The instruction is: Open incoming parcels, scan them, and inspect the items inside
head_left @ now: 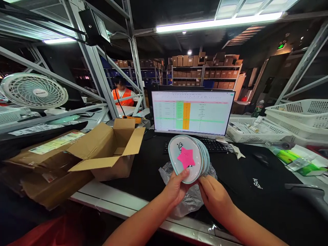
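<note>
A stack of small white plates with pale blue rims is held upright on edge above the desk, its front face toward me. On the front plate are dark line markings and a pink star-shaped sticky note. My left hand grips the stack from below, thumb pressed on the front plate. My right hand is closed, its fingertips pinching at the lower right edge of the stack; what lies between them is partly hidden. Beneath and behind the plates lies a crumpled clear plastic bag.
An open cardboard box stands left, beside brown parcels. A monitor and keyboard are behind the plates. To the right lie a mouse, a scanner and white baskets. A person in an orange vest sits beyond.
</note>
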`<state>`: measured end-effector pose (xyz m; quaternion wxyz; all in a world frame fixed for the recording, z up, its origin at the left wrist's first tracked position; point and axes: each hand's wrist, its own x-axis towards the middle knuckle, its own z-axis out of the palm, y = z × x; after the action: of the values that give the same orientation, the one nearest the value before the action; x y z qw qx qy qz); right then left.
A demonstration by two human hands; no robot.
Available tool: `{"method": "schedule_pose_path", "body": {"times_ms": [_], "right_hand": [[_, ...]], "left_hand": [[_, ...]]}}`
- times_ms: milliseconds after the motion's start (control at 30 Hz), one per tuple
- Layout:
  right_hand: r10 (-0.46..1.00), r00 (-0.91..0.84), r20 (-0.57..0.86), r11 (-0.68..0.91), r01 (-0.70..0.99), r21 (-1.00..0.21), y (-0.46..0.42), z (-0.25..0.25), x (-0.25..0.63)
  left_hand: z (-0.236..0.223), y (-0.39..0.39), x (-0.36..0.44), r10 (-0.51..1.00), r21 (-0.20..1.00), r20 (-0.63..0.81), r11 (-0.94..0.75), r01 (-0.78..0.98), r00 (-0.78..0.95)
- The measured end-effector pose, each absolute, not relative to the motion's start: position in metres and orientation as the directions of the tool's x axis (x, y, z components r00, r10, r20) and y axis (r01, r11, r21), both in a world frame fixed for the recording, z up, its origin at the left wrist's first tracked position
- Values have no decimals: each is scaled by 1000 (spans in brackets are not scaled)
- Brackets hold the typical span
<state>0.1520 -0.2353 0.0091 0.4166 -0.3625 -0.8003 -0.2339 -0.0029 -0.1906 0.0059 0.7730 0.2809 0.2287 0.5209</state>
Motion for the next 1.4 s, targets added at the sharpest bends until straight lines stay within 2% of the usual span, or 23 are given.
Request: {"method": "schedule_pose_path", "body": {"times_ms": [67, 167, 300, 433, 533, 700, 800, 867, 900, 1000, 1067, 1133, 1200, 1400], "right_hand": [[372, -433, 821, 592, 792, 149, -238, 9, 161], [415, -404, 815, 508, 846, 161, -239, 16, 182], [450, -306, 839, 400, 909, 116, -229, 34, 212], [556, -338, 759, 532, 847, -12, -210, 46, 225], [623, -428, 655, 593, 804, -39, -194, 41, 224], [700, -389, 599, 528, 846, -68, -171, 13, 232], [748, -240, 618, 397, 909, -127, -157, -5, 276], [763, -76, 642, 249, 951, -183, -147, -16, 326], [761, 14, 649, 162, 964, -212, -141, -22, 354], [752, 221, 621, -51, 959, -279, -124, -44, 436], [754, 301, 584, -136, 941, -309, -115, -62, 478], [765, 334, 551, -172, 930, -325, -109, -80, 508], [770, 342, 539, -182, 927, -329, -104, -97, 529], [743, 363, 562, -186, 919, -348, -80, -127, 569]], "left_hand": [[5, -190, -3, 943, 710, -70, 276, -648, 325], [1, -190, -11, 936, 773, -49, 257, -580, 350], [2, -186, -32, 793, 909, -11, 263, -325, 610], [19, -168, -53, 625, 985, -54, 162, -61, 779], [34, -149, -63, 544, 994, -78, 109, 23, 835], [36, -129, -69, 604, 992, -100, 3, 123, 790], [26, -125, -73, 610, 934, -254, -48, 355, 750], [21, -123, -74, 675, 848, -269, -173, 501, 688], [20, -120, -74, 731, 801, -210, -253, 543, 650], [22, -100, -72, 848, 666, 88, -440, 602, 523], [22, -78, -67, 867, 581, 241, -488, 651, 436], [15, -53, -61, 867, 519, 331, -496, 696, 372], [0, -30, -53, 877, 496, 362, -469, 730, 317], [-55, -9, -30, 926, 459, 308, -347, 818, 220]]}}
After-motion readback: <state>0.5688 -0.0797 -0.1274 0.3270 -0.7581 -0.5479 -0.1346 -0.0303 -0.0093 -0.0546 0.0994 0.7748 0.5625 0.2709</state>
